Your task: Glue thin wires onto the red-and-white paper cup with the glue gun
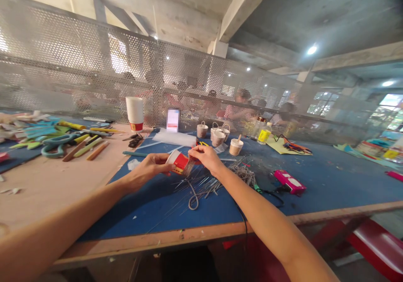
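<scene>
Head view: left fingers (159, 157) wrap a tilted cup (180, 160) over the worktop (327, 177), left of loose strands (244, 175), apparently steadying it while right fingers (195, 151) pinch cord (189, 167) at its right end.

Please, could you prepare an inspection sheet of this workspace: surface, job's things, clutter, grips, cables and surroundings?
Surface: blue tabletop, pale board at left with small scraps.
Job's things: red-and-white paper cup, tilted; grey cord at its right end.
Clutter: heap of grey strands, scissors, stacked cups.
Grips: left grip holds the paper cup; right grip is at the grey cord, exact hold unclear.
Cables: dark cable beside the magenta device.
Surroundings: perforated screen; people behind it, details unclear.
</scene>
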A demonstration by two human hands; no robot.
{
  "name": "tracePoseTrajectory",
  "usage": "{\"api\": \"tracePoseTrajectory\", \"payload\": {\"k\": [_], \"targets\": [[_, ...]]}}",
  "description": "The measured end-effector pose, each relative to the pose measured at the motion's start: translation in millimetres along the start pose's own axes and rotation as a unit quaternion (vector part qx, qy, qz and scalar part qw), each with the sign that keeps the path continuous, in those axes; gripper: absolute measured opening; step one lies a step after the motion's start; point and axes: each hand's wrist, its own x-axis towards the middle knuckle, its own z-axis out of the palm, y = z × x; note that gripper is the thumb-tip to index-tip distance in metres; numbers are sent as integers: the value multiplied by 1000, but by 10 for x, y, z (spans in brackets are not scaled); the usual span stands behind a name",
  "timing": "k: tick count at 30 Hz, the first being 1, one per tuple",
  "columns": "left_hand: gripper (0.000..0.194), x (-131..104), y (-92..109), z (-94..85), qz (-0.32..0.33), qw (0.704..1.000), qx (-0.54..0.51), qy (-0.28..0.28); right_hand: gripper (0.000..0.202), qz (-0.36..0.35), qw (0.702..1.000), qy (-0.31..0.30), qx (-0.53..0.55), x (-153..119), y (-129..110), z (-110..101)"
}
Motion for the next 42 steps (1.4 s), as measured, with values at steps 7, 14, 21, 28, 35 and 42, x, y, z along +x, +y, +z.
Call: {"api": "tracePoseTrajectory", "payload": {"k": [7, 14, 21, 28, 35, 42], "targets": [[25, 55, -85, -72, 1, 997, -71, 29, 63, 7, 999, -32, 43, -10, -67, -69], [35, 102, -131, -113, -14, 987, -153, 45, 51, -78, 995, -44, -32, -4, 21, 6], [18, 115, -147, -130, -34, 971, -235, 35, 36, -186, 976, -66, -93, -60, -17, 36], [26, 103, -124, -104, -30, 978, -199, 61, 22, -291, 941, -30, -171, -142, -108, 51], [27, 87, -147, -62, -19, 987, -150, 56, 9, -350, 914, 5, -207, -192, -134, 127], [27, 90, -140, -56, -17, 987, -151, 58, 5, -344, 916, 7, -207, -186, -134, 117]]}}
